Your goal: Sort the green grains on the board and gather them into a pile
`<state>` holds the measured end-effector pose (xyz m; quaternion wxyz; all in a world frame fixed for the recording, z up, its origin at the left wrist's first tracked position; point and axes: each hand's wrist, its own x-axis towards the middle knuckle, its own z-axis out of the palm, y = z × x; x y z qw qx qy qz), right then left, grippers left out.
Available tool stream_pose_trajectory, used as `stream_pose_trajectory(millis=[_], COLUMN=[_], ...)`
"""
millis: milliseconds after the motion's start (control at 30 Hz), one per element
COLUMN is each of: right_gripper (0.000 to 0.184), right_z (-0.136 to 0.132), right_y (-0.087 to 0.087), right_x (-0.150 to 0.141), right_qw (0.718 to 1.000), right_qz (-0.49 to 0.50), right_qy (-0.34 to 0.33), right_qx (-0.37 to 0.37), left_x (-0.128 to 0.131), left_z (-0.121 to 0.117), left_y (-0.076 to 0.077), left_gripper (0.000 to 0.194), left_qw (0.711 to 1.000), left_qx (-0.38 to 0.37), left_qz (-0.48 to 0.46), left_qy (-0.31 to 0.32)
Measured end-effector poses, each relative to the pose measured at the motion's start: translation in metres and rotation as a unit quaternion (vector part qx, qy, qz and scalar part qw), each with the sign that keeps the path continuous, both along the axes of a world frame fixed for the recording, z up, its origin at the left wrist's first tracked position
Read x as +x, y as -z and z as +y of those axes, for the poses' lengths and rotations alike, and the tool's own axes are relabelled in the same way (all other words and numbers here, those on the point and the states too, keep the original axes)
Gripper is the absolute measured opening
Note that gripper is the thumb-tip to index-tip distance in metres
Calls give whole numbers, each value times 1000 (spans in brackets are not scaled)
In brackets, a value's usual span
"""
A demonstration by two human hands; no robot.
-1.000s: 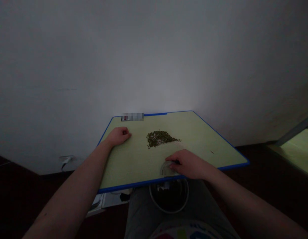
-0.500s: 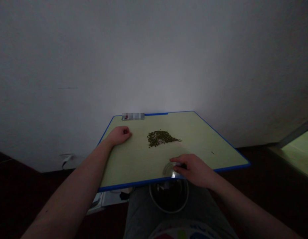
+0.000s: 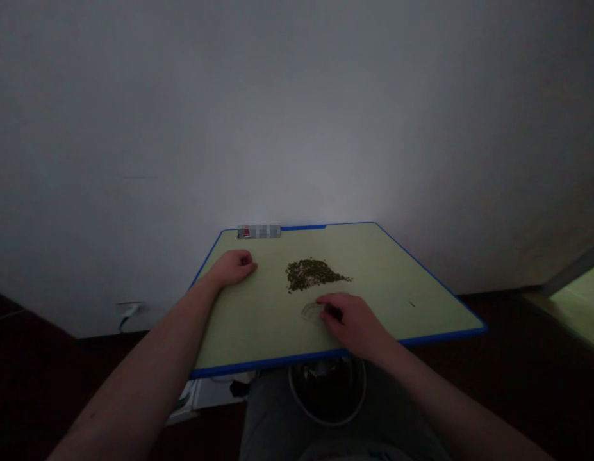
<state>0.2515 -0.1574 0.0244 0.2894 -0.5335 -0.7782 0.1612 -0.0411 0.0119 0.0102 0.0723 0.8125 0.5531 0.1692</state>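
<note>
My left hand (image 3: 235, 267) rests on the left part of the pale yellow tabletop (image 3: 258, 333), fingers curled in, and nothing shows in it. With its thumb and fingers, my right hand (image 3: 352, 320) pinches a clear plastic piece with a rounded edge and curved lines (image 3: 311, 311); part of it is covered by the fingers, so its exact kind is unclear. Just beyond the right hand lies a loose spread of small greenish-brown beans or seeds (image 3: 309, 274), tapering toward the right. Below the near table edge, a round metal bowl (image 3: 328, 394) sits at my lap, its inside dark.
A small flat item (image 3: 259, 232), blurred out, lies at the table's far left edge. A thin dark sliver (image 3: 412, 304) is on the right side. Blue edging (image 3: 441, 335) runs round the tabletop, which stands against a wall (image 3: 297, 115).
My right hand has moved forward and left with the clear piece, away from the near edge toward the beans or seeds. My left hand stays where it was. The view has shifted slightly.
</note>
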Motion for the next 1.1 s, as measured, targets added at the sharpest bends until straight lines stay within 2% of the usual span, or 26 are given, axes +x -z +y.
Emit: stream_pose_trajectory(millis=[200,367,500,800,933,1100], right_gripper=[28,30,32,28,29,31], right_z=[22,31,33,28,26,25], right_y=[2,5,7,7,7,4], right_x=[-24,-37,-29,8,8,-16], right_qw=[999,997,996,991,993,996], right_qz=[-26,-44,-54,-47,-38,-60], right_qy=[-1,28,61,125,113,54], right_qx=[31,54,43,27,22,26], left_x=[-2,-2,-2,-1,0,-1], left_z=[3,2,2,0,0,1], left_y=[2,1,0,-2,-1,0], left_gripper=[29,27,27,27,27,27], left_qw=[1000,1000,1000,1000,1000,1000], left_qx=[7,4,4,4,6,6], left_qz=[5,0,0,9,8,8], left_qy=[10,10,8,4,0,3])
